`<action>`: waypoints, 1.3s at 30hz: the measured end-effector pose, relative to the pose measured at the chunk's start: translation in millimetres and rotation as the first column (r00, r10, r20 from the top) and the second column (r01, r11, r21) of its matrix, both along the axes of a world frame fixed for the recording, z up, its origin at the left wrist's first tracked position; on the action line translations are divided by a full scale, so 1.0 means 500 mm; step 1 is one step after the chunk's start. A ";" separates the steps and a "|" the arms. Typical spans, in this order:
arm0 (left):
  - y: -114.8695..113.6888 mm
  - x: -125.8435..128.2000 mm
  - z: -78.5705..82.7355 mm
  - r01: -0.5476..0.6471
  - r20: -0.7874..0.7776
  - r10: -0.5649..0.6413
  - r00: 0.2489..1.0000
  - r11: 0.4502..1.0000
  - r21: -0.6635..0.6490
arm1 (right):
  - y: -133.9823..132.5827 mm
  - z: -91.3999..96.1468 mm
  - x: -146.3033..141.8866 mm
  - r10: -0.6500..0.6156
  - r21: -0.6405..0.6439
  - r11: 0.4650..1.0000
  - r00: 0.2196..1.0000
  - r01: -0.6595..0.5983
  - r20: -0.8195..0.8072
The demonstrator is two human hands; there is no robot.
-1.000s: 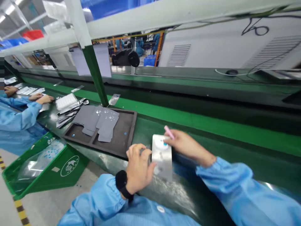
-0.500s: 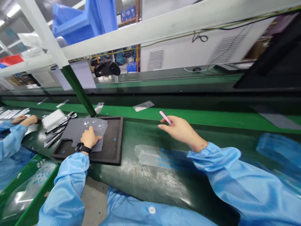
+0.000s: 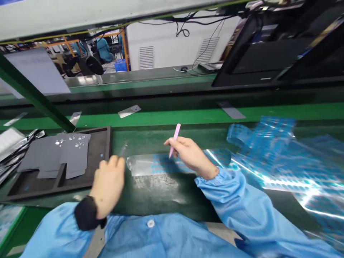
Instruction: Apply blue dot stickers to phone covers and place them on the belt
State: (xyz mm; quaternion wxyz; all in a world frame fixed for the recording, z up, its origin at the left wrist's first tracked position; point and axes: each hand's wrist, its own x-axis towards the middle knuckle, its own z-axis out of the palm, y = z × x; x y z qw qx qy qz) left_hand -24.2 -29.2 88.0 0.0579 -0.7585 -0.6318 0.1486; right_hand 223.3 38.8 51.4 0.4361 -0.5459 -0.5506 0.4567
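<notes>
My left hand (image 3: 109, 182), smeared by motion, is closed beside the black tray's right edge. From its fingertips a thin, blurred, see-through piece (image 3: 124, 148) sticks up; its kind is unclear. My right hand (image 3: 186, 152) pinches pink tweezers (image 3: 175, 136), tip down, over a clear strip with blue dots (image 3: 161, 165) lying on the green bench. Whether the tip touches the strip I cannot tell. Left of my left hand, grey flat panels with small holes (image 3: 76, 157) lie overlapped in the black tray (image 3: 108, 143).
Clear sheets with blue dots (image 3: 276, 143) spread over the bench at right. Small clear-and-grey pieces (image 3: 129, 111) lie along the green ledge. A green post (image 3: 34, 93) rises behind the tray. Dark monitors (image 3: 252, 61) stand at back right. Silvery packets (image 3: 13, 154) lie at far left.
My left hand has left the grey panels and moved right, a thin piece at its fingertips. My right hand has brought the tweezers down over the dotted strip. The view has swung right.
</notes>
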 end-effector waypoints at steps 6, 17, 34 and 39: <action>-0.047 0.099 -0.080 0.023 0.084 -0.006 0.996 0.980 -0.197 | 0.020 -0.045 -0.039 0.070 -0.123 0.991 0.987 -0.052 0.145; 0.005 0.085 -0.123 0.178 0.430 -0.204 0.879 0.979 0.100 | 0.054 -0.086 -0.050 -0.074 -0.236 0.968 0.995 0.087 0.060; 0.092 0.123 -0.177 0.248 0.530 -0.267 0.805 0.963 0.109 | 0.050 -0.085 -0.041 -0.071 -0.239 0.967 0.995 0.087 0.075; 0.092 0.123 -0.185 0.249 0.534 -0.287 0.795 0.958 0.144 | 0.051 -0.079 -0.046 -0.058 -0.258 0.963 0.994 0.079 0.088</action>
